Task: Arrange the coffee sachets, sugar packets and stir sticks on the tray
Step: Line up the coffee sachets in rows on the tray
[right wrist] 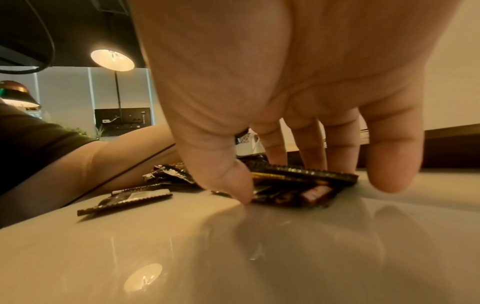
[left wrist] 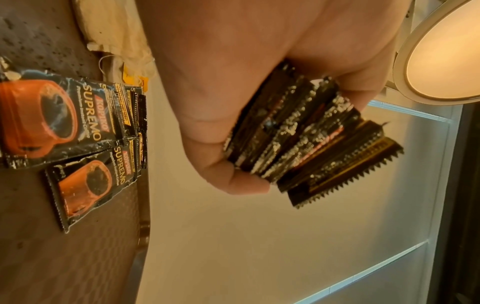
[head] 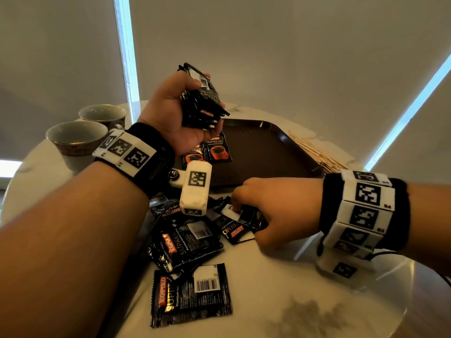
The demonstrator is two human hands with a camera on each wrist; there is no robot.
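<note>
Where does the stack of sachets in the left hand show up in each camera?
Head: stack of sachets upper centre, held in the left hand above the tray.
Left wrist: stack right of centre, edges fanned.
Right wrist: not in it.
Shared landmark: sachets on the tray, head and left wrist views.

The left hand (head: 175, 111) is raised palm-up above the near-left corner of the tray (head: 280, 152), fingers (left wrist: 241, 183) curled around a stack of sachets (head: 202, 103). The right hand (head: 275, 211) reaches down, palm-down, just before the tray's near edge, fingertips (right wrist: 311, 156) touching a sachet (head: 238, 230) on the worktop (head: 280, 289).
</note>
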